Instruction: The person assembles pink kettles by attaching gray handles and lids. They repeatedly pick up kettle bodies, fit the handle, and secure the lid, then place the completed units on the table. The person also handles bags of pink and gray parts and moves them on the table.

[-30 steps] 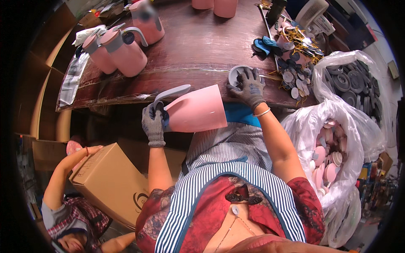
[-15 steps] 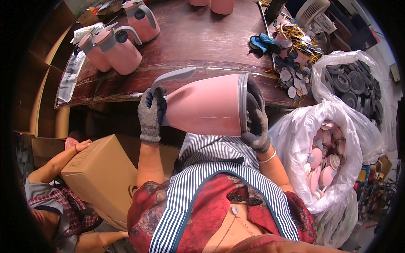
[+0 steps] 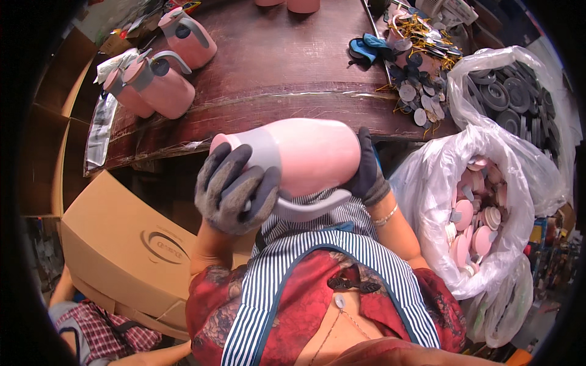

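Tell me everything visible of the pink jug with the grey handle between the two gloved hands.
The smooth, slightly shiny pink jug, plastic by its look, is held sideways near the dark red-brown tabletop, lid end left, base end right. A pale grey collar rings its neck, with part of a round pink lid beyond. Its long, curved grey handle lies on the side nearer the person. The grey-gloved left hand grips around the collar; the dark-gloved right hand bears against the base end. The underside is hidden.

One held pink jug [image 3: 320, 149], three jugs [image 3: 165, 94] far left, two pink vessels [image 3: 303, 5] far, two filled bags [image 3: 422, 189] right, one large box [image 3: 122, 219] near left
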`<state>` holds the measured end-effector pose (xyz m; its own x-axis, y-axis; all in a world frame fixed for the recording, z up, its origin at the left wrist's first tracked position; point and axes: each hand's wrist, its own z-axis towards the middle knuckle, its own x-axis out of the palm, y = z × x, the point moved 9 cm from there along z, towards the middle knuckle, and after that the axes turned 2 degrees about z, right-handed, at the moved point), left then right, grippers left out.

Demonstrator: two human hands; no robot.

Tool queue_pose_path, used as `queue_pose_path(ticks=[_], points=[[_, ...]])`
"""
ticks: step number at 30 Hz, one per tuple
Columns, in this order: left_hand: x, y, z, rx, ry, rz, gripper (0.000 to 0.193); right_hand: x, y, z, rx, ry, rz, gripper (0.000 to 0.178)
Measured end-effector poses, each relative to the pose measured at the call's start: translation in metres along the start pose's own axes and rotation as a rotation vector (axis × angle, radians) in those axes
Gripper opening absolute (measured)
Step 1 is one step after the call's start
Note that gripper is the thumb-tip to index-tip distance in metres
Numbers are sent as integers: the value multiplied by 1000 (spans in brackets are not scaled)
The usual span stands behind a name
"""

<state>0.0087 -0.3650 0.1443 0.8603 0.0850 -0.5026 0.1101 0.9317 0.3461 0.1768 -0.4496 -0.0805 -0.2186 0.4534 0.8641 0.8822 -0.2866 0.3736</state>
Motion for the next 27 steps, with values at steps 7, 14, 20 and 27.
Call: queue_pose_path(ticks=[7,14,20,27], points=[[28,69,-29,-591,75,-261,34,-35,-17,2,-112,107,-197,62],[96,172,-22,-319,430,207,40,-59,-18,22,-44,-249,-152,77],[186,309,-89,-97,556,692,13,-64,11,2,-130,-296,-312,48],[207,419,-104,-441,903,695,56,-57,1,14,-117,-96,-405,43]])
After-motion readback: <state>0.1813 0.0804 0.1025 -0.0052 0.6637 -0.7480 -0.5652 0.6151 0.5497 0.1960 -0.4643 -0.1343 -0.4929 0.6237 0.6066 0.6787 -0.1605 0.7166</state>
